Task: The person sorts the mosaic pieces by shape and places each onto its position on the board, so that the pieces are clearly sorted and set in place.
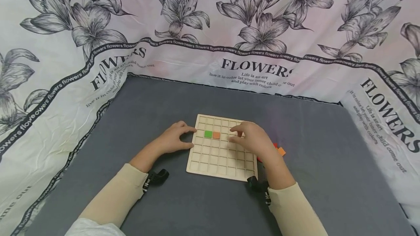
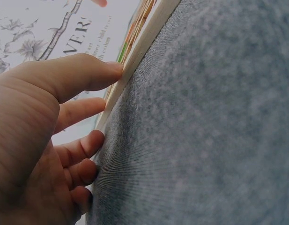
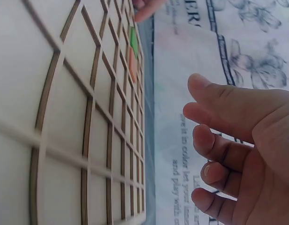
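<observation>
A square wooden grid board lies on the dark grey table. In its upper left part a green square tile sits beside an orange square tile. My left hand touches the board's left edge with thumb and index fingertip; the left wrist view shows the thumb against the wooden rim, the other fingers loosely bent. Above the board's right half hovers my right hand, fingers loosely bent. Nothing shows between its thumb and fingers in the right wrist view, where the same hand is apart from the board.
Red and orange pieces lie right of the board, partly hidden behind my right hand and wrist; one orange piece shows. A flower-printed cloth stands around the table's back and sides. Each wrist wears a black camera, such as the left camera.
</observation>
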Motion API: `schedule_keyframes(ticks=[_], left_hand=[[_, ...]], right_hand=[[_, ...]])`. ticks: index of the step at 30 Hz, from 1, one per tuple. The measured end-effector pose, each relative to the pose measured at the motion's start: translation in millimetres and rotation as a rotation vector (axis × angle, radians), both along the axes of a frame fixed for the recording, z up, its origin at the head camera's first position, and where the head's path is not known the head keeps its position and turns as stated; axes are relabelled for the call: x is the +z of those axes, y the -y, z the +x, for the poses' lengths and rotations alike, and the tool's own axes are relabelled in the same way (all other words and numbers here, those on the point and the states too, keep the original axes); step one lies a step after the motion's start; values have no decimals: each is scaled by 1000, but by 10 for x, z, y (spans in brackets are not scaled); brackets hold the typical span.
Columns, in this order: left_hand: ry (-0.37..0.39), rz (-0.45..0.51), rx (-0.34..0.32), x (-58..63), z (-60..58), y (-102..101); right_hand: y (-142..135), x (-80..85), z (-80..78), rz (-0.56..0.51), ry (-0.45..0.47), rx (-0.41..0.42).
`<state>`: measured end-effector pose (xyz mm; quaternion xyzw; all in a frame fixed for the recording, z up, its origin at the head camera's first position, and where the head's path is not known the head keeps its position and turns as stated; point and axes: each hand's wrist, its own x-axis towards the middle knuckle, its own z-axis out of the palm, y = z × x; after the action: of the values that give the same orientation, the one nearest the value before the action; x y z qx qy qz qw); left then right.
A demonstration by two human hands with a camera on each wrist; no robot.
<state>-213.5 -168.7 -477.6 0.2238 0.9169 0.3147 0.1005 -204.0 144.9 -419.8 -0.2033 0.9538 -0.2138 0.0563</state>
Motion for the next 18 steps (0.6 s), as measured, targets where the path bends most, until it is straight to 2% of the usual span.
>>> schedule_keyframes(ticks=[5, 11, 18], left_hand=[[-2, 6, -4, 7, -1, 1], [-4, 1, -2, -9, 14, -1], [-16, 3, -10, -17, 7, -6]], right_hand=[[-205, 33, 67, -12, -9, -29], [-466, 64, 73, -36, -6, -69], [-766, 134, 94, -97, 39, -176]])
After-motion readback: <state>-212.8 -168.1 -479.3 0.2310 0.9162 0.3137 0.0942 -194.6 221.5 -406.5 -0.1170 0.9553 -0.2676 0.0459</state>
